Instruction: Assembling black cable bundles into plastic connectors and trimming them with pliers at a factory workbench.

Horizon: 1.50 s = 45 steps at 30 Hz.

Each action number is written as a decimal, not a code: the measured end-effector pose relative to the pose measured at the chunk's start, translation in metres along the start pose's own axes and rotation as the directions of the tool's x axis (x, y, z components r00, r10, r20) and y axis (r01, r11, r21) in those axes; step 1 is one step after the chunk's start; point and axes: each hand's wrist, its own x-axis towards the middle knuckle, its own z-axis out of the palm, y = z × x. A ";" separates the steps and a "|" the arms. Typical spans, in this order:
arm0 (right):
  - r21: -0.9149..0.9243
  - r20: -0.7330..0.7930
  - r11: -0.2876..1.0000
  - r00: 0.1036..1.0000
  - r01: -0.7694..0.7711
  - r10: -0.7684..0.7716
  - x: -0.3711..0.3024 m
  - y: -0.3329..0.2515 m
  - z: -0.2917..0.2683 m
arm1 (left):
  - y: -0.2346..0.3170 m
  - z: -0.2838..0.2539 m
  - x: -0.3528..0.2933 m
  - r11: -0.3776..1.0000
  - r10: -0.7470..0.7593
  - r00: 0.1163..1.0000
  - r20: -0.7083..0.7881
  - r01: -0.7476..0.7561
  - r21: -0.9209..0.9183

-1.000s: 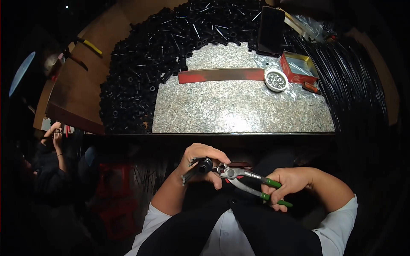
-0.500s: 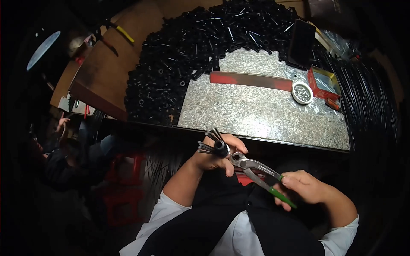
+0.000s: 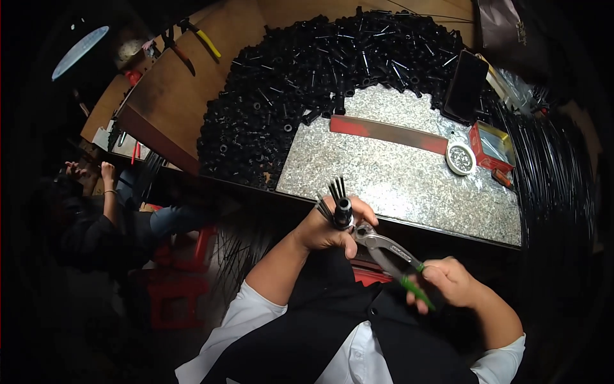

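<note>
My left hand [image 3: 320, 229] is closed around a black tube-shaped piece [image 3: 343, 214] with several thin black rods sticking up beside it. My right hand [image 3: 453, 281] grips a pair of pliers [image 3: 391, 248] by its green handles. The pliers' metal head lies against the fingers of my left hand, close to the base of the piece. What the jaws bite on is too small to make out. Both hands are in front of my body, just short of the near edge of the speckled worktop [image 3: 409, 173].
Black tubular parts [image 3: 262, 102] are heaped behind the worktop. On it lie a red-and-brown strip [image 3: 387, 134], a small white dish [image 3: 460, 158], a red box [image 3: 492, 146] and a phone [image 3: 467, 84]. Long black rods [image 3: 543, 153] lie right; another person [image 3: 115, 217] sits left.
The black piece has tipped more upright, its rods now pointing up. The pliers' handles look slightly closer together. My view has shifted, and the other person's hands have moved.
</note>
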 end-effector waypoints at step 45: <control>-0.937 -0.145 0.340 0.797 0.079 -0.587 0.036 0.009 -0.018 | -0.036 0.023 -0.006 0.995 0.086 0.955 -0.284 -0.096 -0.019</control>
